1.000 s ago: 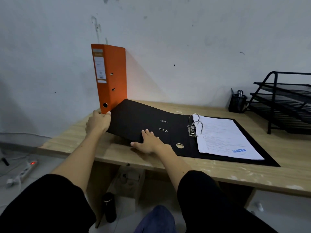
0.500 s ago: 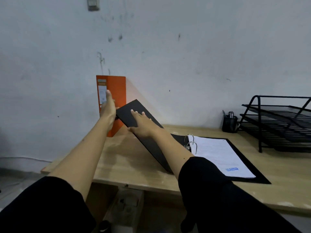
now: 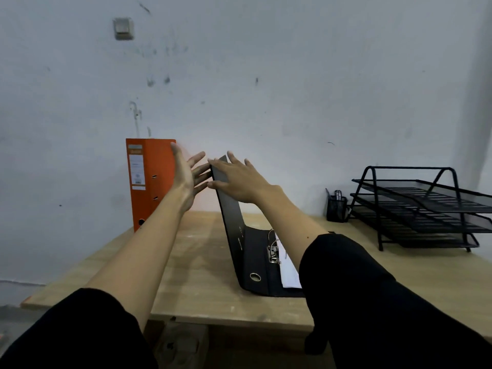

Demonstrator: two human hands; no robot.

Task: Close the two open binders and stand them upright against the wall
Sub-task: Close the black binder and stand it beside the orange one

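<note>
An orange binder (image 3: 154,182) stands shut and upright against the wall at the desk's back left. The black binder (image 3: 234,225) lies open on the desk, its left cover raised almost vertical. Its ring mechanism (image 3: 273,253) and white papers (image 3: 288,272) show beside my right sleeve. My left hand (image 3: 187,179) has straight fingers pressing the outer side of the raised cover near its top. My right hand (image 3: 237,178) lies flat with spread fingers on the cover's top edge and inner side.
A black three-tier mesh tray (image 3: 426,209) stands at the back right of the wooden desk (image 3: 197,267), with a black mesh pen cup (image 3: 336,206) beside it. A light switch (image 3: 123,29) is on the wall. Under the desk sits a box (image 3: 183,344).
The black cover has swung up from a slant to almost vertical. Both hands rose with it and moved right, away from the orange binder.
</note>
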